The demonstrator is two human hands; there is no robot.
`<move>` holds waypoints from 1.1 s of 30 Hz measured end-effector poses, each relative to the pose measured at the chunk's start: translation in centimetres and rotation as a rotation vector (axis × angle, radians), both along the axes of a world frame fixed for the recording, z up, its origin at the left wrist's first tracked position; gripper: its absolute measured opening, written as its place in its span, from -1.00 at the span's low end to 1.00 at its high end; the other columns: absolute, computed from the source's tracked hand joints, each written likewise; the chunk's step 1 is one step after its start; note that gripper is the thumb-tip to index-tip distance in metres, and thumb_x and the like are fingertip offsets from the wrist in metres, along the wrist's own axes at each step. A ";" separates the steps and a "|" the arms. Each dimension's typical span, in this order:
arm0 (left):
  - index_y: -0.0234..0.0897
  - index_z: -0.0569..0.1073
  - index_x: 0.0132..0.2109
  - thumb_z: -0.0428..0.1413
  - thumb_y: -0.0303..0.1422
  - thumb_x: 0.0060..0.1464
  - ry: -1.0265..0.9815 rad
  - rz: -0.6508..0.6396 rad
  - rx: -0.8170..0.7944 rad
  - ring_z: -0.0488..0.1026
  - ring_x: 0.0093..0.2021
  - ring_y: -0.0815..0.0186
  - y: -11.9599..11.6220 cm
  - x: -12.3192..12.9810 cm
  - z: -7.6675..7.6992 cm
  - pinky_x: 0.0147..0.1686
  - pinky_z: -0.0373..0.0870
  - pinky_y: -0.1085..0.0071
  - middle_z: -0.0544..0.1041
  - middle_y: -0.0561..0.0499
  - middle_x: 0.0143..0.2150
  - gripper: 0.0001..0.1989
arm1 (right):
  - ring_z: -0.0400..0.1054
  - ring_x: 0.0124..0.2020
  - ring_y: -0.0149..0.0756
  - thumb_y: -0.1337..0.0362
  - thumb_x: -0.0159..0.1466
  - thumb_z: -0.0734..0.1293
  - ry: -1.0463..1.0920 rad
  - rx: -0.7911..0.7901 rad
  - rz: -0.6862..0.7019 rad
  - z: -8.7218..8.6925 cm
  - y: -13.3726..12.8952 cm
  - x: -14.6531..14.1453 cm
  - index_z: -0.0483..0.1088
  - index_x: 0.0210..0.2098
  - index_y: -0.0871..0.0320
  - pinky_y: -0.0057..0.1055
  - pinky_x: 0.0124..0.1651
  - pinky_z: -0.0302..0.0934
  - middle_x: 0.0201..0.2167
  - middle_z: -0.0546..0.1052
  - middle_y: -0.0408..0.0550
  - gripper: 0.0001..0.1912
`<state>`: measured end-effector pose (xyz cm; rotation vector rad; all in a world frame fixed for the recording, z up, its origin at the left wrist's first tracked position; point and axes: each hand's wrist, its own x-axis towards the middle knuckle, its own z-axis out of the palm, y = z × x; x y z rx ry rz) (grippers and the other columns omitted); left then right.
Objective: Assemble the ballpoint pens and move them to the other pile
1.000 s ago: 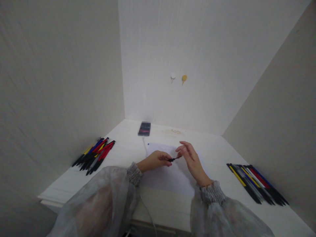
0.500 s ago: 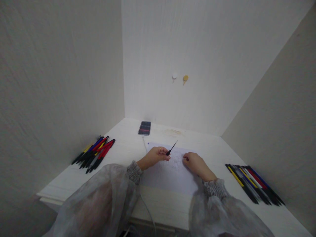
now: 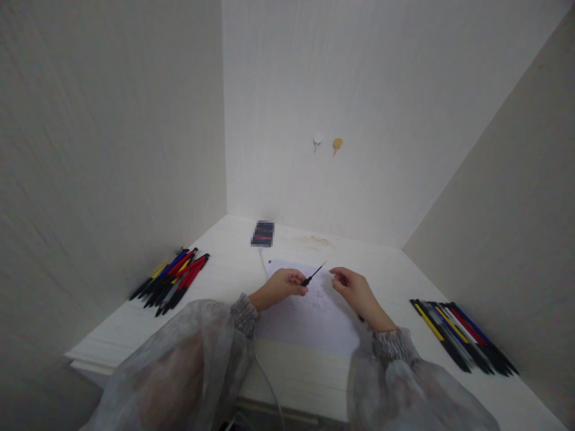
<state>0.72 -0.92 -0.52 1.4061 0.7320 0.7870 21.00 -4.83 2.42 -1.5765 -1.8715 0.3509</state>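
Above a white sheet of paper with faint marks, my left hand pinches a thin pen part. Its dark end is between the fingers and its pale tip points up and to the right. Just right of that tip, my right hand has its thumb and index finger apart, with nothing seen between them. The other fingers of this hand are curled. A small dark object shows beneath the right wrist, too hidden to name.
Piled pens lie on the left of the white table. A row of pens lies at the right. A blurred dark device with a cable stands behind. Two hooks are on the back wall.
My right hand has risen slightly and its index finger has stretched out toward the tip. The thin part in my left hand has tilted lower to the right.
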 end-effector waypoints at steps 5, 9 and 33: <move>-0.37 0.42 -0.39 0.23 -0.38 -0.38 0.014 -0.016 0.018 0.40 -0.46 0.38 -0.2 -0.1 0.2 -0.37 0.28 0.45 0.48 0.01 -0.48 -0.72 | 0.32 -0.44 -0.37 0.16 0.09 0.23 0.577 0.084 0.108 1.3 -0.7 -0.6 0.34 -0.35 0.21 -0.39 -0.30 0.20 -0.49 0.44 -0.06 -0.76; -0.37 0.43 -0.40 0.23 -0.38 -0.38 0.014 -0.029 0.025 0.39 -0.47 0.39 -0.2 0.0 0.1 -0.39 0.28 0.46 0.47 0.02 -0.49 -0.73 | 0.32 -0.47 -0.39 0.12 0.07 0.25 0.701 0.086 0.129 1.8 -1.2 -1.2 0.35 -0.37 0.21 -0.36 -0.30 0.21 -0.42 0.47 -0.01 -0.73; -0.33 0.43 -0.42 0.18 -0.38 -0.34 0.158 -0.044 0.103 0.36 -0.52 0.39 0.0 0.1 -0.4 -0.47 0.23 0.50 0.45 0.06 -0.56 -0.78 | 0.28 -0.46 -0.41 0.29 0.11 0.23 0.386 0.168 0.229 1.3 -0.9 -0.3 0.39 -0.39 0.14 -0.44 -0.36 0.18 -0.43 0.38 -0.11 -0.88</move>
